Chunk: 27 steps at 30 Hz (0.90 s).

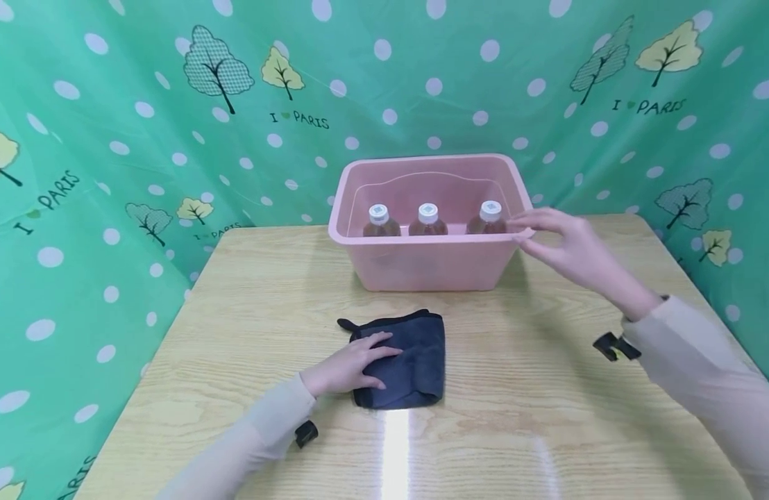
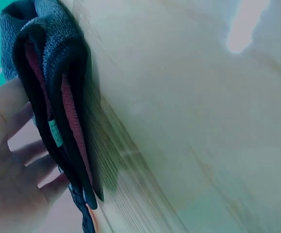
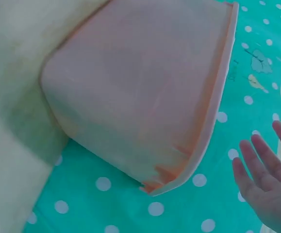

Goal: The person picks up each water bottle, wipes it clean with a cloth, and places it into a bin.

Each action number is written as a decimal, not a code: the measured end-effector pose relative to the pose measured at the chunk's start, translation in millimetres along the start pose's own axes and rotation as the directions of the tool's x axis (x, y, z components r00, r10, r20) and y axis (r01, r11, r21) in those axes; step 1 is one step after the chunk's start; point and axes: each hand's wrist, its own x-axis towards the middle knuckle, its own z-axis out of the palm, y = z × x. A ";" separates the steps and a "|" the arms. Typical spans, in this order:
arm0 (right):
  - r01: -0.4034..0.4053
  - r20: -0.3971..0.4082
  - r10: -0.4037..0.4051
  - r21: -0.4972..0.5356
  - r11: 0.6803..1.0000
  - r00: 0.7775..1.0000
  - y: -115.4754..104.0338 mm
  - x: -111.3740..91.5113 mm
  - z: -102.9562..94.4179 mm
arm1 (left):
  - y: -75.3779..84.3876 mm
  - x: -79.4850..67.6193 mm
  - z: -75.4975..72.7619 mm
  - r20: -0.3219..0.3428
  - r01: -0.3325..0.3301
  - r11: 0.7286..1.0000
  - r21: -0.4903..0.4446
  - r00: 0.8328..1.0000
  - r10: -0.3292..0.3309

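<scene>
A dark grey folded cloth (image 1: 418,361) with black edging lies on the table. My left hand (image 1: 347,367) rests on its left side with the fingers spread. In the left wrist view, the layers of the cloth (image 2: 65,51) part along the edge, showing a reddish inside and a small green label. Behind it stands a pink plastic bin (image 1: 425,267) holding three brown bottles with white caps, one cap (image 1: 491,211) near the right wall. At the bin's right rim hovers my right hand (image 1: 565,246), holding nothing. Its fingers (image 3: 262,150) are loosely extended in the right wrist view.
Light wood-grain tabletop (image 1: 253,326) extends around the cloth and bin. A green polka-dot curtain (image 1: 284,160) with printed trees hangs behind the table and along its sides. Small black devices are strapped at both wrists, one device (image 1: 306,434) below the left sleeve.
</scene>
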 end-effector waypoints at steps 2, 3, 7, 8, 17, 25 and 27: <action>-0.020 -0.014 0.020 -0.011 1.000 1.000 1.9 -13.8 1.1 | -1.6 -0.6 -1.8 -0.002 0.002 1.000 -0.026 1.000 -0.002; -0.033 -0.021 0.032 -0.020 0.999 0.999 3.2 -20.5 1.8 | -2.3 -1.8 -2.5 -0.007 0.009 0.999 -0.042 1.000 -0.009; -0.061 -0.039 0.059 -0.065 0.996 0.998 11.8 -45.8 6.0 | -2.4 -12.6 -7.6 -0.085 0.065 0.994 -0.089 0.994 -0.072; -0.064 -0.043 0.061 -0.073 0.995 0.997 14.3 -51.4 7.3 | -2.7 -16.5 -9.0 -0.128 0.080 0.994 -0.080 0.988 -0.090; 0.001 -0.072 -0.023 -0.295 0.955 0.997 36.9 -89.6 19.8 | -13.0 -51.6 -25.7 -0.467 0.337 0.933 0.124 0.850 -0.245; -0.058 0.075 0.098 -0.418 0.907 0.992 44.3 -105.9 29.0 | -22.5 -65.5 -28.8 -0.466 0.484 0.863 0.146 0.803 -0.372; -0.072 0.088 0.120 -0.419 0.905 0.989 45.2 -107.3 30.4 | -23.5 -66.7 -28.4 -0.463 0.496 0.856 0.143 0.798 -0.385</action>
